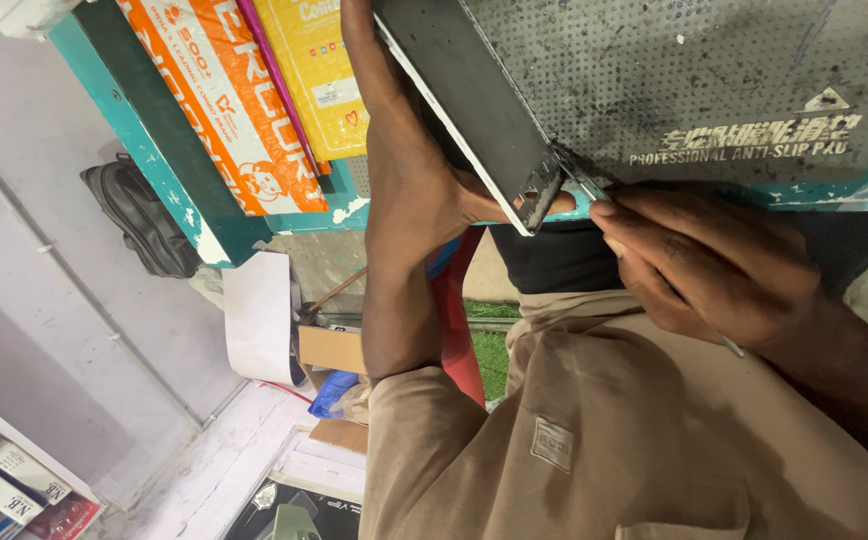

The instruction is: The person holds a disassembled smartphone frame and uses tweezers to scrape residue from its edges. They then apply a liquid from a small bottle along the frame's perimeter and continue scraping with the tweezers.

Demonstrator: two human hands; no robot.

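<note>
Head view, and the picture reads upside down: the table [204, 215] with its chipped teal edge runs along the top, the person's tan shirt [594, 440] fills the bottom. The left hand [424, 190] comes up beside that edge and grips a flat dark phone [474, 95] that is tilted off the grey dotted mat [714, 70]; its fingers [359, 40] wrap round the phone's far long side, the thumb lies across its lower corner at the table's edge. The right hand [704, 265] sits just right of that corner, fingers pressed together, pinching a thin metal tool [584, 185] whose tip touches the phone's lower corner, right where the pale rim of the phone shows. The tool's other end pokes out below the hand.

Room is tight — both hands meet at the table's near edge, with the person's body close beneath them. The mat covers the table to the right, up to the worn teal border. To the left, orange and yellow packets [254, 90] lie on the table, close beside the left forearm. Off the table's left edge the floor opens up — a black bag [139, 215], white paper [259, 315] and a cardboard box [332, 350] lie there.
</note>
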